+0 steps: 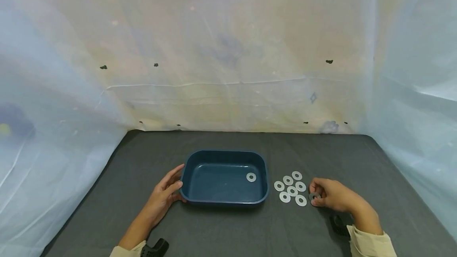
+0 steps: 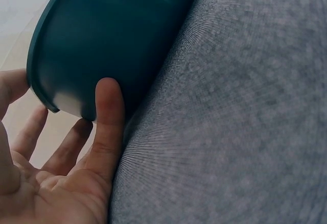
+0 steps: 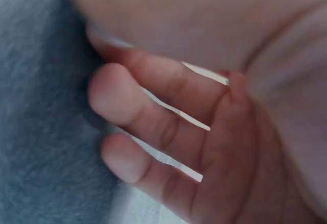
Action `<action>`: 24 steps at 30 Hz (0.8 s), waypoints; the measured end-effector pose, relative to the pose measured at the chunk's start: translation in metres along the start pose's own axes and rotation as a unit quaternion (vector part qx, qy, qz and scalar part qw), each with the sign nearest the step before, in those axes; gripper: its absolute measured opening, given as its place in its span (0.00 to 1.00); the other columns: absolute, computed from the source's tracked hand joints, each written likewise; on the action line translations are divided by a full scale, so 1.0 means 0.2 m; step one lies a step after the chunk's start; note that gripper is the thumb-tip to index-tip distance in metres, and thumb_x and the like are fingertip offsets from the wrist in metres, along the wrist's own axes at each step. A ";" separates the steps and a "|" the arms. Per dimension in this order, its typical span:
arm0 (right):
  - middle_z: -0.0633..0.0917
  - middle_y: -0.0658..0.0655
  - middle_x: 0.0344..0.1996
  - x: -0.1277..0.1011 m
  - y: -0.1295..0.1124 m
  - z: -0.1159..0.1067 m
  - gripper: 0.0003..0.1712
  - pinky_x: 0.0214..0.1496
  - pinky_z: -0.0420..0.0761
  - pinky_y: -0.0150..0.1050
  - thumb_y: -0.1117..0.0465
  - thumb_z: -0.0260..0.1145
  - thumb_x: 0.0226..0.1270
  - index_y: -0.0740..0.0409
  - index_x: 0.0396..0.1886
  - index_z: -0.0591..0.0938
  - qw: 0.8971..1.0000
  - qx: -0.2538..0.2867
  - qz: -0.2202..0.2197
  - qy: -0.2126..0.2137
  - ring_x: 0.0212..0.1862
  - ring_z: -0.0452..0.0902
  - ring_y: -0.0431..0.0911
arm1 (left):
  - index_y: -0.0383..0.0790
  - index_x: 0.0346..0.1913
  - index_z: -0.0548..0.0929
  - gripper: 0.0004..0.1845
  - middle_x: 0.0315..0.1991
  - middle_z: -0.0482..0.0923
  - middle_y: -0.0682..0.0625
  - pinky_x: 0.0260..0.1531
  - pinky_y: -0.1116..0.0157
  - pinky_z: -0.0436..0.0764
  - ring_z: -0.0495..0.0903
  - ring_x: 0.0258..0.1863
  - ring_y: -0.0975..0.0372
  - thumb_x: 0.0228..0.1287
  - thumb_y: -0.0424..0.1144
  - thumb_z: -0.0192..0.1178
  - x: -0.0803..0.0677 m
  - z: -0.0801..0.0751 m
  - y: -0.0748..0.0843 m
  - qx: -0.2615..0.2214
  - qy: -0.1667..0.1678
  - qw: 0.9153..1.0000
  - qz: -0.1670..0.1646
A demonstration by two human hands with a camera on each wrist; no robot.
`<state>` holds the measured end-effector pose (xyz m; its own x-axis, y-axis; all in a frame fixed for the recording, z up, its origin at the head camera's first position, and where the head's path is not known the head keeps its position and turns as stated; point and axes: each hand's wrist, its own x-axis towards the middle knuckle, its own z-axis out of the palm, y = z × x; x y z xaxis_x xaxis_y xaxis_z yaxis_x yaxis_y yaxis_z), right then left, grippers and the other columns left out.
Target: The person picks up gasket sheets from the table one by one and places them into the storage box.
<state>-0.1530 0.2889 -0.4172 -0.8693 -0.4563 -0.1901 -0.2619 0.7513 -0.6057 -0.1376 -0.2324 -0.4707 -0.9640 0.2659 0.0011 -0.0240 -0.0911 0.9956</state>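
A dark blue rectangular tray (image 1: 225,202) sits on the cloth, with one flat metal washer (image 1: 251,177) lying in its right part. My left hand (image 1: 165,192) rests against the tray's left end, fingers spread and fairly straight; in the left wrist view its fingertips touch the tray's wall (image 2: 102,40). To the right of the tray my right hand (image 1: 333,195) pinches a greyer washer (image 1: 314,196) between thumb and fingers, low over the cloth. The right wrist view shows that hand's curled fingers (image 3: 127,157); the washer is mostly hidden there.
Several loose washers (image 1: 292,191) lie flat in a cluster between the tray and my right hand. A dark grey cloth (image 1: 228,233) covers the table. Pale patterned sheets (image 1: 228,50) hang behind and at both sides.
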 end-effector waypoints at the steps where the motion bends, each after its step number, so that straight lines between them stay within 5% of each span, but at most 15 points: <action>1: 0.77 0.48 0.26 0.00 0.00 0.00 0.17 0.28 0.69 0.32 0.58 0.77 0.55 0.55 0.37 0.77 1.000 0.006 0.002 0.001 0.26 0.68 0.34 | 0.44 0.79 0.53 0.31 0.63 0.69 0.49 0.40 0.57 0.85 0.79 0.48 0.62 0.79 0.38 0.48 0.00 0.00 0.00 0.001 0.001 1.000 0.000; 11: 0.81 0.54 0.32 -0.03 0.08 -0.01 0.24 0.28 0.75 0.32 0.60 0.75 0.59 0.66 0.52 0.79 0.993 0.108 -0.039 -0.020 0.27 0.73 0.34 | 0.46 0.79 0.54 0.31 0.65 0.66 0.48 0.41 0.56 0.85 0.79 0.50 0.62 0.78 0.40 0.50 0.00 0.01 0.02 0.012 0.012 1.000 -0.019; 15: 0.82 0.52 0.32 -0.03 0.10 -0.02 0.23 0.28 0.75 0.31 0.61 0.74 0.59 0.67 0.52 0.81 0.993 0.104 -0.053 -0.016 0.28 0.73 0.32 | 0.46 0.79 0.55 0.31 0.66 0.66 0.47 0.41 0.56 0.85 0.79 0.50 0.62 0.78 0.41 0.51 0.01 0.02 0.02 0.012 0.016 1.000 -0.021; 24: 0.81 0.51 0.28 -0.02 0.11 -0.01 0.25 0.28 0.73 0.31 0.56 0.76 0.58 0.66 0.51 0.84 0.996 0.091 0.002 0.006 0.25 0.71 0.32 | 0.46 0.79 0.54 0.31 0.65 0.67 0.49 0.41 0.57 0.85 0.79 0.51 0.61 0.79 0.40 0.50 0.00 0.01 0.02 0.005 0.018 1.000 -0.024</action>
<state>-0.1562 0.3086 -0.4274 -0.8751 -0.4470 -0.1851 -0.1788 0.6543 -0.7348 -0.1364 -0.2311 -0.4671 -0.9706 0.2356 -0.0500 -0.0679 -0.0685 0.9953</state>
